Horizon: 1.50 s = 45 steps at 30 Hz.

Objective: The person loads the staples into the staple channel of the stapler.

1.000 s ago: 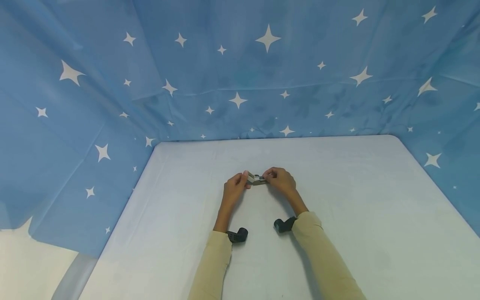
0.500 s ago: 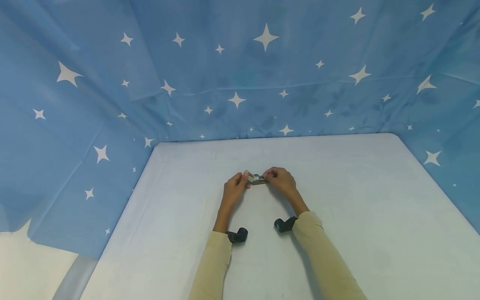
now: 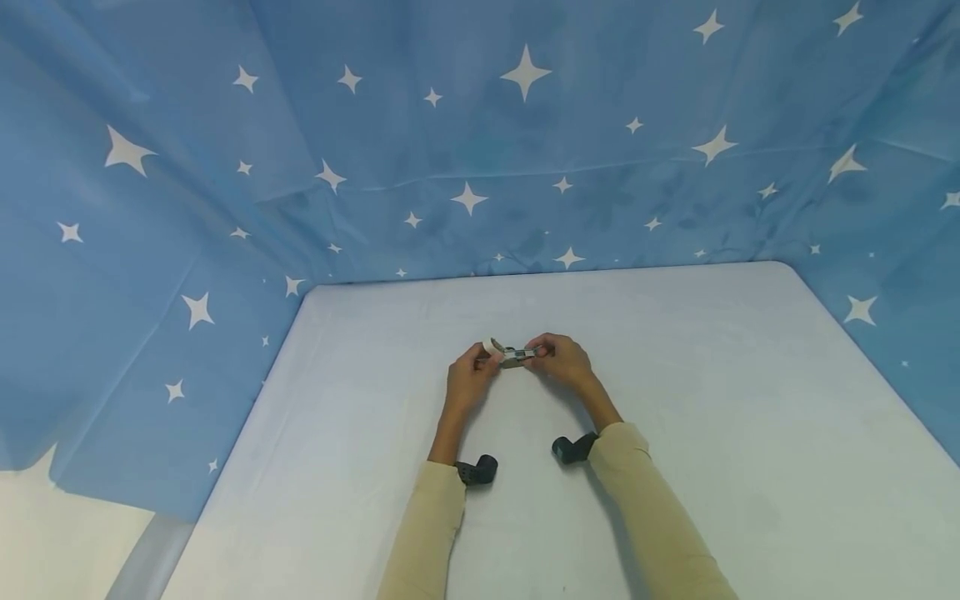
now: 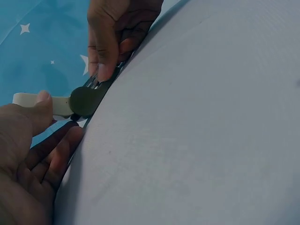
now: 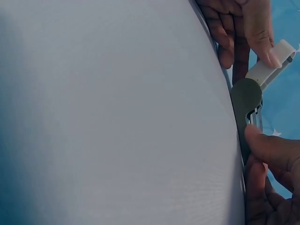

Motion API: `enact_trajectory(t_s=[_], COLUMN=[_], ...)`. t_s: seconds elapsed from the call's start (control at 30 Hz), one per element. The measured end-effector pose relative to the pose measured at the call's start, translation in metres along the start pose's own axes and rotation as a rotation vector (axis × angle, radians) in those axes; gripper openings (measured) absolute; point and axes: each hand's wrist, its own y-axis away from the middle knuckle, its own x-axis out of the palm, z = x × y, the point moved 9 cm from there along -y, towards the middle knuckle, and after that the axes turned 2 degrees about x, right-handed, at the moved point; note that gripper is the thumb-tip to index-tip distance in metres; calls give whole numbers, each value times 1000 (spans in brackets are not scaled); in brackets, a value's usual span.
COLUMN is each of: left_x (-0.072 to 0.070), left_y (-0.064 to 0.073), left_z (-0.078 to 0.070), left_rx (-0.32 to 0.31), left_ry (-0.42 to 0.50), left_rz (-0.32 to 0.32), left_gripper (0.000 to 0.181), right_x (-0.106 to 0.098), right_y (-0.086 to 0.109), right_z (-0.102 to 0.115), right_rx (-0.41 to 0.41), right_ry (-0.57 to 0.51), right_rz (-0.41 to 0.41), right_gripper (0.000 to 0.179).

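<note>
A small folding fork in a hinged case is held between both hands, just above the table. In the right wrist view its cream section (image 5: 267, 70) angles up from a round dark green joint (image 5: 246, 96), and metal fork tines (image 5: 255, 115) show beside the green section. My left hand (image 3: 468, 379) holds the cream section, with the thumb pressed on it and the other fingers below. At the opposite end my right hand (image 3: 562, 362) pinches the green section and the fork between thumb and fingers, which hide the far end.
The white-covered table (image 3: 712, 400) spreads around the hands. A blue curtain with white stars (image 3: 480, 125) hangs behind it and along both sides. Dark wrist cameras (image 3: 480, 471) sit at the cuffs of the beige sleeves (image 3: 427, 533).
The left thumb has shifted down along the cream section, so more of that section shows. The right hand stays nearly in place, and more metal shows by its fingers. The head view shifts slightly.
</note>
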Motion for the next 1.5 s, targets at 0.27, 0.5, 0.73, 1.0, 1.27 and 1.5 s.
enact_trajectory(t_s=[0.27, 0.5, 0.73, 1.0, 1.27, 1.5], left_x=[2, 3, 6, 9, 20, 14], left_y=[0, 0, -2, -5, -7, -6], left_z=[-5, -9, -21, -39, -53, -26], left_rx=[-15, -34, 30, 93, 160, 95], left_ry=[-81, -130, -285, -413, -567, -309], left_rz=[-67, -106, -87, -58, -16, -33], left_gripper=[30, 29, 30, 32, 30, 34], right_x=[-2, -3, -4, -6, -4, -2], right_y=[1, 2, 2, 3, 2, 4], right_z=[-1, 2, 2, 2, 2, 3], right_rx=[9, -9, -14, -25, -29, -69], right_ry=[1, 9, 13, -9, 20, -7], right_rz=[-27, -51, -66, -94, -90, 16], right_gripper=[25, 23, 22, 21, 27, 40])
